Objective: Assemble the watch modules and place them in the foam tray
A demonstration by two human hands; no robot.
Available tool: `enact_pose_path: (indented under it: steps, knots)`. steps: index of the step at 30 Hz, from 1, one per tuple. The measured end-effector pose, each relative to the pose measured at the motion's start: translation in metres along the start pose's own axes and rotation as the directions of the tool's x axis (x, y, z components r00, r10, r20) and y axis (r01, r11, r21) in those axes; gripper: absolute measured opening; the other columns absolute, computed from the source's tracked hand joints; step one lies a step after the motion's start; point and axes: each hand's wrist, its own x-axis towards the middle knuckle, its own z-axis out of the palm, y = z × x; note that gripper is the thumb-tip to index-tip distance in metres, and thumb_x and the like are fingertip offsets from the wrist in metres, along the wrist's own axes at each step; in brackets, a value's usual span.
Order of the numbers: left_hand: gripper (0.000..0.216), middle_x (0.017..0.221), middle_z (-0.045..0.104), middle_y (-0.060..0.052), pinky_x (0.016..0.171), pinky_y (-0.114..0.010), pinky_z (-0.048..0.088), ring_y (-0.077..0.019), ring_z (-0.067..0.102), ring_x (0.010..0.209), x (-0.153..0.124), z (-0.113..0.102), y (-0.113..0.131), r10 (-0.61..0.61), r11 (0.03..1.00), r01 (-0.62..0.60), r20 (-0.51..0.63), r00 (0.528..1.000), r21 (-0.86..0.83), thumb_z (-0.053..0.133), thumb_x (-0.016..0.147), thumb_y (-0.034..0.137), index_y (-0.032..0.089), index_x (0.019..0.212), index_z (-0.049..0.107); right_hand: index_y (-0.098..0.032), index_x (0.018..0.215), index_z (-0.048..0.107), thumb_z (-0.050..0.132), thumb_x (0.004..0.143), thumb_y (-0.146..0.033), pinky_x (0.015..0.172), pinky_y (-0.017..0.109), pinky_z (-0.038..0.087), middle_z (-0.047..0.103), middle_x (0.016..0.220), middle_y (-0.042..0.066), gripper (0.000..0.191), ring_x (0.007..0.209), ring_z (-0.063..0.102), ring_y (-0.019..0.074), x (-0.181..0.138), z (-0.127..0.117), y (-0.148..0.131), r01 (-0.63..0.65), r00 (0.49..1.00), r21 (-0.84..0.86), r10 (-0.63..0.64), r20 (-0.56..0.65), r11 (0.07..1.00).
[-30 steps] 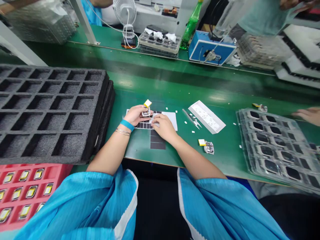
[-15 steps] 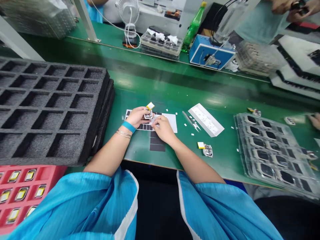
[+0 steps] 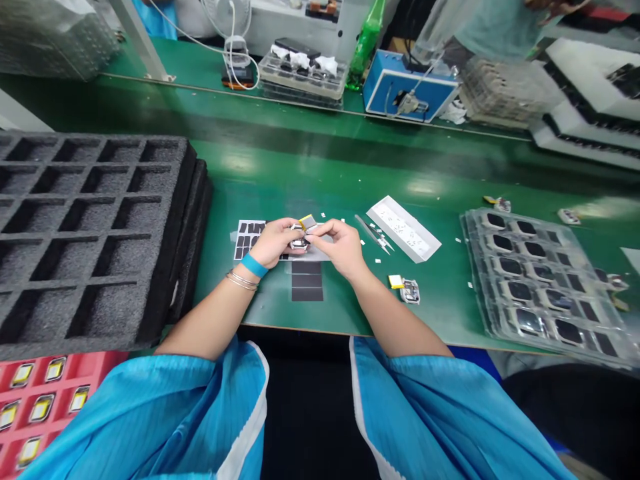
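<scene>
Nearest, two blue sleeves [image 3: 145, 413] run off the bottom edge, and a dark rounded shape [image 3: 575, 413] at lower right is hard to make out. A pinkish-red tray [image 3: 107, 367] of small yellow-and-white units is cut off at lower left. Above it, stacked black foam trays [image 3: 131, 259] leave the picture on the left; their pockets lie in shadow.

Over the green bench [image 3: 345, 310], the left hand [image 3: 274, 244] is closed around a small white-rimmed casing [image 3: 299, 245], its fingers hiding part of it. A yellow-edged piece [image 3: 306, 220] sticks up behind the casing. The right hand [image 3: 343, 250] has its fingertips drawn together at the casing's right side; whether they pinch anything is too small to tell. Both hands cover much of a white sheet with black rectangles [image 3: 244, 241]. Dark strips [image 3: 307, 281] lie just in front of it, and a second opened casing [image 3: 411, 291] rests to the right. Past the right hand lie tweezers [image 3: 373, 233] among white bits, beside a white tray [image 3: 433, 249].

Clear trays [image 3: 500, 327] stand farther right. On the shelf beyond, the fan [image 3: 227, 15] and green bottle [image 3: 364, 47] are cut off by the top edge, near a blue box [image 3: 377, 87]. A person's torso [image 3: 493, 33] behind is blurred.
</scene>
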Motion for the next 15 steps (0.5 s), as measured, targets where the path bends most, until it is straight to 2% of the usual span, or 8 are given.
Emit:
enact_pose_path:
  steps: [4,9,15]
  knots:
    - [0.016,0.071,0.062,0.0,0.057,-0.026,0.058,-0.0129,0.061,0.064,0.0001,0.0024,-0.002,-0.034,0.999,0.034,0.001,0.999,-0.003,0.069,0.063,0.013,0.014,0.078,0.064,-0.019,0.071,0.063,0.079,0.067,-0.036,0.076,0.032,0.052,0.07,0.076,0.001,0.023,0.072,0.063,0.015,0.0001,0.0036,0.0029,-0.065,0.998,0.035,0.065,0.004,0.997]
    - [0.011,0.07,0.062,0.001,0.057,-0.027,0.059,-0.0123,0.061,0.064,-0.001,0.0041,-0.0017,-0.048,0.997,0.047,-0.005,0.999,-0.066,0.066,0.065,0.01,0.014,0.075,0.062,-0.019,0.073,0.06,0.08,0.064,-0.033,0.074,0.031,0.053,0.068,0.077,0.0,0.026,0.072,0.063,0.0138,-0.0012,0.0071,0.0048,-0.085,0.996,0.072,0.087,-0.03,0.994]
    - [0.013,0.069,0.061,0.001,0.061,-0.028,0.06,-0.0115,0.062,0.063,-0.001,0.004,-0.0016,-0.064,0.995,0.064,0.001,0.998,-0.08,0.067,0.065,0.01,0.014,0.076,0.06,-0.021,0.073,0.061,0.075,0.07,-0.029,0.077,0.031,0.052,0.069,0.078,0.0,0.017,0.074,0.064,0.0149,-0.0048,0.0092,0.0011,-0.026,0.997,-0.086,0.02,-0.071,0.996]
